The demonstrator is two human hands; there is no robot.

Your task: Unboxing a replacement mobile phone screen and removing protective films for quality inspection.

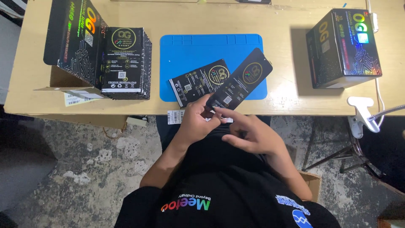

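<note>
My left hand (pixel 197 120) grips the lower end of a slim black packet (pixel 242 78) with a gold ring emblem, held tilted over the near edge of the blue mat (pixel 190 50). My right hand (pixel 252 134) hovers just right of it, fingers spread, its fingertips touching the packet's bottom corner near a small white label (pixel 227 120). A second black packet (pixel 199 82) lies flat on the mat, partly under the held one.
A stack of like black packets (pixel 126 63) stands at the left beside an opened black carton (pixel 76 38). A closed black box (pixel 342 48) sits at the right. A white clamp (pixel 359 114) grips the table's near right edge. A barcode sticker (pixel 175 116) hangs at the front edge.
</note>
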